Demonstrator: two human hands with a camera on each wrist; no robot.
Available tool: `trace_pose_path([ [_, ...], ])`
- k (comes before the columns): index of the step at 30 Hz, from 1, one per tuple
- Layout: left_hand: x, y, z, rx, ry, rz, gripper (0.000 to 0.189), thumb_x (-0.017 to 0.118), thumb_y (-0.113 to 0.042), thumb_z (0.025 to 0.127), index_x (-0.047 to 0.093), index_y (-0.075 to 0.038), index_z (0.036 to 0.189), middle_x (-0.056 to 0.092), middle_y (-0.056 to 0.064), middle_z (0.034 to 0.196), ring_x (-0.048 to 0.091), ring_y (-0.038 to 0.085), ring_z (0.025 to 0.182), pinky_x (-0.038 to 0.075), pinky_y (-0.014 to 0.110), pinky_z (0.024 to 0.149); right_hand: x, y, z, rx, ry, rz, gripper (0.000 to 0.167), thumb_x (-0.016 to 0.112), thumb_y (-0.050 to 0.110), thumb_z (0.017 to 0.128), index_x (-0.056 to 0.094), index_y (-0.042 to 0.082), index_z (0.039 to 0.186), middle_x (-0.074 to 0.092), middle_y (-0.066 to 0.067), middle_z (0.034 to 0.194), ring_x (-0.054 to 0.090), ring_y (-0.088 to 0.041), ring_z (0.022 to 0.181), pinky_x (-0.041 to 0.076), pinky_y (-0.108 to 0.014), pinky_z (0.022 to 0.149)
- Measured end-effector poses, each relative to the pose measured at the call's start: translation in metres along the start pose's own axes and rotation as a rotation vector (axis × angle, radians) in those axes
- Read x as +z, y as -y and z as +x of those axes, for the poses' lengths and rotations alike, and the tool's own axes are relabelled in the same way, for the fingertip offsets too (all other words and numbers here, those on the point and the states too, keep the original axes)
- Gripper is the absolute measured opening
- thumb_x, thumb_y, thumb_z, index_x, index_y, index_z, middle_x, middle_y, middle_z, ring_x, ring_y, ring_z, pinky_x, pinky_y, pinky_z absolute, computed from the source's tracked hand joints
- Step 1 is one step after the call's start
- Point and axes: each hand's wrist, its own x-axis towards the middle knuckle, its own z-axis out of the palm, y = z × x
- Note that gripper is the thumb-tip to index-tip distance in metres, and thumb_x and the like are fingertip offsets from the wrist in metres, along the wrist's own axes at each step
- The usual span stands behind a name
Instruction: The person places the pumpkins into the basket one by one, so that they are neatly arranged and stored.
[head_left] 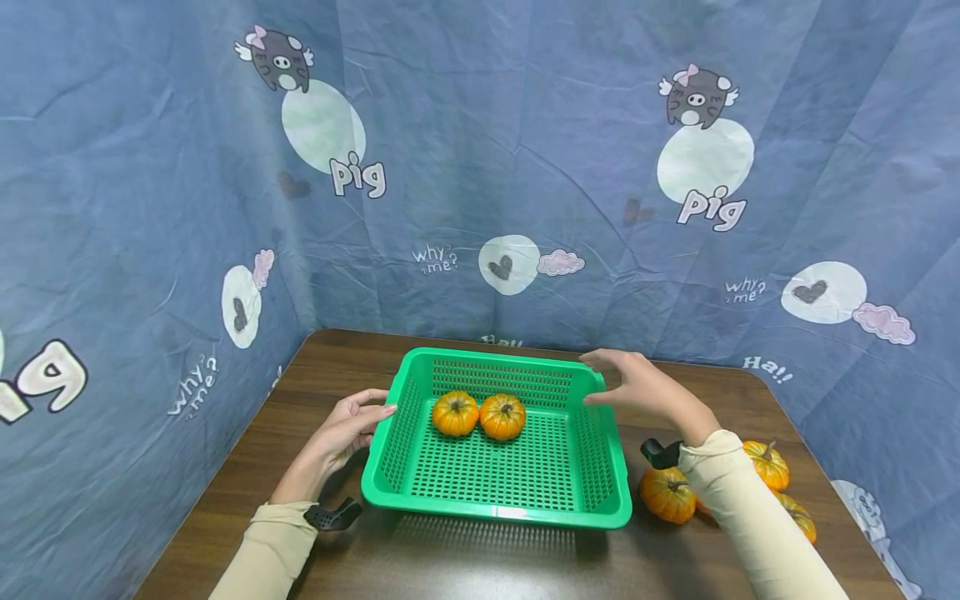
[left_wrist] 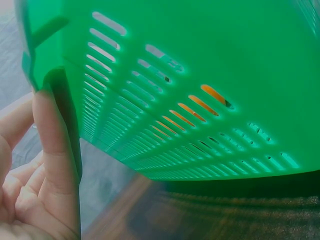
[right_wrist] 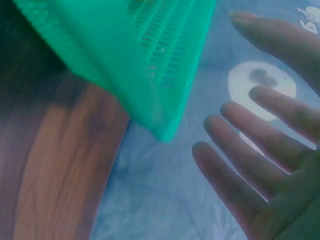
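A green plastic basket (head_left: 495, 511) with slotted walls holds two small orange pumpkins, a left one (head_left: 455, 415) and a right one (head_left: 502, 417), side by side towards its back left. My left hand (head_left: 348, 429) grips the basket's left rim, thumb on top and fingers outside; the left wrist view shows this hand (left_wrist: 52, 160) at the rim and orange through the slots. A dark gap and shadow show under the basket's front. At the back right corner is my right hand (head_left: 645, 387), fingers spread and thumb apart. In the right wrist view its fingers (right_wrist: 250, 155) stand apart from the basket, holding nothing.
More orange pumpkins (head_left: 667, 495) lie on the brown wooden table (head_left: 247, 492) at the right, partly hidden by my right sleeve (head_left: 750, 517). Blue printed cloth (head_left: 465, 192) hangs behind the table and along both sides.
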Motion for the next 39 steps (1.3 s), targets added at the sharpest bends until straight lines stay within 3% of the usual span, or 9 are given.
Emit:
trace_pose_path([
  [4,0.000,0.000,0.000,-0.001,0.000,0.001,0.032,0.063,-0.013,0.104,0.050,-0.006,0.132,0.079,-0.005,0.090,0.076,0.007,0.073,0.063,0.022,0.064,-0.006,-0.008,-0.014,0.042,-0.021,-0.008,0.068,0.083,0.031,0.089,0.055,0.013,0.148,0.062,-0.012,0.146,0.058,-0.035,0.135,0.051,-0.060,0.106],
  [12,0.001,-0.001,0.000,-0.005,-0.009,0.003,0.031,0.063,-0.013,0.104,0.050,-0.007,0.132,0.078,-0.006,0.089,0.075,0.006,0.073,0.062,0.021,0.063,-0.015,-0.024,-0.037,0.051,-0.068,-0.052,0.065,0.084,0.032,0.089,0.057,0.011,0.145,0.063,-0.017,0.142,0.058,-0.040,0.133,0.053,-0.061,0.103],
  [26,0.001,-0.001,0.000,-0.007,-0.008,-0.011,0.030,0.062,-0.011,0.104,0.050,-0.007,0.131,0.079,-0.005,0.091,0.076,0.008,0.076,0.064,0.025,0.067,-0.027,-0.057,-0.077,0.051,-0.129,-0.099,0.064,0.085,0.031,0.087,0.060,0.001,0.137,0.067,-0.027,0.132,0.064,-0.046,0.121,0.057,-0.060,0.096],
  [39,0.000,0.000,0.000,-0.011,-0.015,-0.011,0.035,0.064,-0.012,0.103,0.048,-0.005,0.134,0.078,-0.006,0.093,0.076,0.007,0.076,0.063,0.023,0.067,-0.026,-0.093,-0.114,0.191,-0.136,-0.123,0.069,0.084,0.035,0.087,0.058,-0.003,0.139,0.064,-0.033,0.132,0.063,-0.051,0.119,0.056,-0.063,0.093],
])
